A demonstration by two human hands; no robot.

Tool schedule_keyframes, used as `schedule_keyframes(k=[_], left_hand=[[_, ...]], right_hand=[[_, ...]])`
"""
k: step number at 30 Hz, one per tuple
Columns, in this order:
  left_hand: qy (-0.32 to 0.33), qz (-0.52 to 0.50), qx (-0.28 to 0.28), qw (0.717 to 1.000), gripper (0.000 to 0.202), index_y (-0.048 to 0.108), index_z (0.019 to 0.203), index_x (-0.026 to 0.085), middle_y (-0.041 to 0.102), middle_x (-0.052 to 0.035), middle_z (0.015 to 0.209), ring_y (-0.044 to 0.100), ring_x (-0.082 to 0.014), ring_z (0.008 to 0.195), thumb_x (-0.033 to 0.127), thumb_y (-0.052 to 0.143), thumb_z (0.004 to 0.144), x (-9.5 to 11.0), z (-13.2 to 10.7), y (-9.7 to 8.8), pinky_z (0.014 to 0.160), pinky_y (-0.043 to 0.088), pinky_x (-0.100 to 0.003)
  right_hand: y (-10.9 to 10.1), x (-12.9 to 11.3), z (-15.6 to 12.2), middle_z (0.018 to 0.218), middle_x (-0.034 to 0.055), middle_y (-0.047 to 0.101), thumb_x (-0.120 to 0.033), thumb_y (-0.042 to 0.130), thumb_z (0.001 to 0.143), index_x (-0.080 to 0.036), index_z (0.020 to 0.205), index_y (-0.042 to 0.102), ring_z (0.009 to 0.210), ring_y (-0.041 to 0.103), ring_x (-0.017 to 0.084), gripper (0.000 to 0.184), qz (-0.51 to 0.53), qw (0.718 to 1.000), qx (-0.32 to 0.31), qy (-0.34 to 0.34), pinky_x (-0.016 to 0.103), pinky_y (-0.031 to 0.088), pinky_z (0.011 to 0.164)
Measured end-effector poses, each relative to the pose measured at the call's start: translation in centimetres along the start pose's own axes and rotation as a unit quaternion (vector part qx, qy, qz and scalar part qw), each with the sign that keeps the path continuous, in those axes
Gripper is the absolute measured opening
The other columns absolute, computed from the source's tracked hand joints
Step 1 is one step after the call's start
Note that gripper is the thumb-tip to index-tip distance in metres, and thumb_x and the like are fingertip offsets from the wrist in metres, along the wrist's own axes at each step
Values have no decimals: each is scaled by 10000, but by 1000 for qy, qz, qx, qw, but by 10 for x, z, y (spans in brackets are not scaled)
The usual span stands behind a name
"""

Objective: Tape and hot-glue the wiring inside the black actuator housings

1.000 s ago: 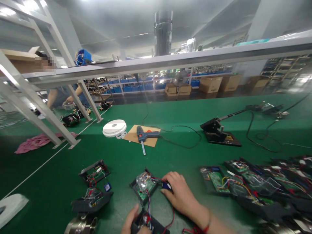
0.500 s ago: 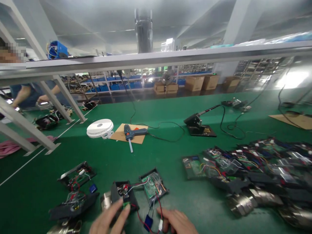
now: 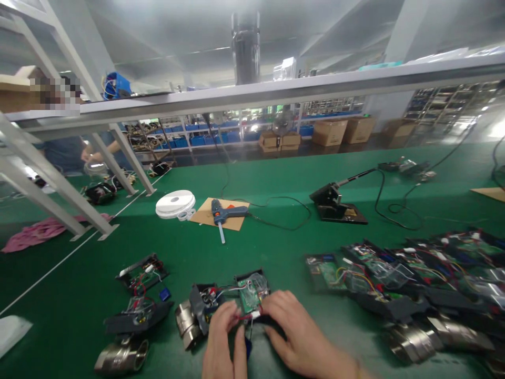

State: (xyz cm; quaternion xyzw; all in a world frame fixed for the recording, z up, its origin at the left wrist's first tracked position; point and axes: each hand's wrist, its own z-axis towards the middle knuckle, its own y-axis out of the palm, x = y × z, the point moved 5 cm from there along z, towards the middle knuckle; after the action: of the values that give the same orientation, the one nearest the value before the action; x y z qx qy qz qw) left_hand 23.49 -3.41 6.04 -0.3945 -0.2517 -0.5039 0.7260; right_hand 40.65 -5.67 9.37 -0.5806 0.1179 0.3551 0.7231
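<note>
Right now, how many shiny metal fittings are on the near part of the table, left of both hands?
2. One metal fitting lies at lower left, below an open black housing; the other fitting is nearer the left hand, beside a second housing. More may be hidden.

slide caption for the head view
Left hand and right hand at a wired circuit board, glue gun lying beyond.

Both hands (image 3: 291,325) flank a white connector (image 3: 256,315) beside an open circuit-board housing (image 3: 249,296) on the green table (image 3: 276,247).
</note>
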Motion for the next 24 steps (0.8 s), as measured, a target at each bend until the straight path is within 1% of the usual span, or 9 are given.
schedule_keyframes(k=[3,6,9,11,12,15,17,21,24], left_hand=[[29,-15,-26,999,258,512,1217,216,545,-130,1321,612,-202,1190,183,429,976,-9,3,4,958,572,-343],[54,-18,-100,993,321,500,1237,230,521,-124,1340,591,-203,1224,120,411,949,-13,8,6,970,571,-347],[10,-56,-149,987,388,500,1270,237,527,-111,1350,603,-196,1205,100,385,926,-13,14,4,1000,553,-354],[-32,-88,-149,984,405,497,1285,230,563,-106,1322,627,-193,1169,110,377,917,-13,16,2,1014,544,-362],[-52,-100,-144,983,409,495,1290,221,580,-107,1308,632,-195,1164,116,373,913,-14,16,1,1030,532,-370],[-94,-118,-171,974,440,472,1321,188,607,-122,1296,626,-204,1186,126,387,894,-16,11,1,1058,510,-374],[-102,-119,-188,970,464,455,1343,175,599,-129,1319,616,-203,1204,127,390,886,-16,7,0,1063,505,-364],[-84,-113,-129,982,476,453,1350,198,549,-122,1384,634,-178,1170,113,291,909,-13,1,-5,1043,524,-349],[-43,-92,-97,990,511,519,1287,228,558,-100,1383,652,-169,1136,59,265,877,-9,-2,-7,971,564,-317]], right_hand=[[8,-2,-10,1088,72,615,-142,506,866,-207,1116,574,998,515,246,268,-1,1000,-3,-18,413,404,884],[10,-12,-19,1009,60,631,-143,513,863,-206,1088,589,913,506,238,246,-52,995,55,-70,372,388,797],[11,-27,-27,892,62,635,-119,471,914,-173,1055,628,785,474,217,218,-142,965,162,-149,333,330,679],[16,-37,-31,846,46,638,-129,413,994,-162,1012,652,728,460,195,242,-169,943,201,-204,323,312,648],[21,-41,-31,868,38,653,-145,386,1027,-162,1002,661,717,462,186,276,-178,934,207,-231,321,319,646],[37,-50,-25,1008,21,688,-157,336,1060,-170,991,673,738,496,173,344,-215,911,208,-284,315,368,683],[48,-50,-19,991,25,688,-156,308,1059,-174,963,670,759,518,184,374,-231,902,204,-304,321,404,721],[73,-36,-3,778,9,650,-278,334,1062,-203,848,638,698,518,189,379,-218,924,117,-292,332,447,719],[76,-27,6,733,7,651,-326,212,1084,-208,842,623,696,545,183,491,-184,937,70,-287,319,451,697]])
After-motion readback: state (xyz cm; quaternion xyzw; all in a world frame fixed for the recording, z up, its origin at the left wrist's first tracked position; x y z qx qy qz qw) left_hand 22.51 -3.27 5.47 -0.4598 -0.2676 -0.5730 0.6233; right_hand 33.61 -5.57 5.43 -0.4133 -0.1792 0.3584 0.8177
